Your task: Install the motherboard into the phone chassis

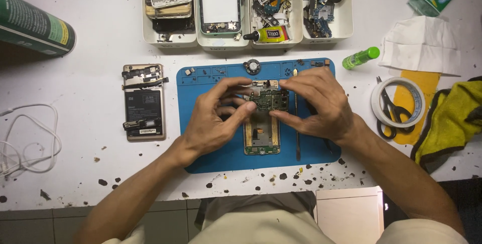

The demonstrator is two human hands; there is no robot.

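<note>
Both my hands hold a small green circuit board [269,100] above an opened phone frame [261,136] lying on a blue work mat [201,153]. My left hand [213,121] pinches the board's left edge with thumb and fingers. My right hand [316,104] grips its right side from above and below. A thin dark tool [297,141] lies on the mat just right of the frame, partly under my right hand.
An opened phone back with battery [144,102] lies left of the mat. White trays of phone parts [246,8], with a glue tube [266,35], stand behind. A green can [32,25], white cable [27,141], green bottle [360,57], tape roll with scissors [396,104], yellow cloth [452,118], tissues [422,45].
</note>
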